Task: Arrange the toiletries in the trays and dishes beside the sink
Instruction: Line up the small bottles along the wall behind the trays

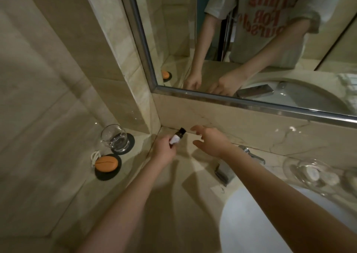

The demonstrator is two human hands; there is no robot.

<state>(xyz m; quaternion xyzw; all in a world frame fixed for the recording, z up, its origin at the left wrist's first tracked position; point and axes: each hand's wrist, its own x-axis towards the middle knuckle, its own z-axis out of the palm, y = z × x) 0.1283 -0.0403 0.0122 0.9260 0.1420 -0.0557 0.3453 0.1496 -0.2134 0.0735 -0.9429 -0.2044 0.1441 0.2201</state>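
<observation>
My left hand (164,150) grips a small brown bottle (178,136) with a black cap and a white label, held over the marble counter near the back corner. Just to its right my right hand (208,141) hovers with fingers spread, holding nothing. An orange soap (106,163) with a white cord lies on a round black dish (102,175) at the left. A glass dish (311,173) holding small white toiletries stands to the right of the tap.
A clear drinking glass (115,138) stands on a black coaster behind the soap. The chrome tap (229,167) juts over the white basin (270,223). A mirror (251,40) fills the wall above the counter and reflects both hands.
</observation>
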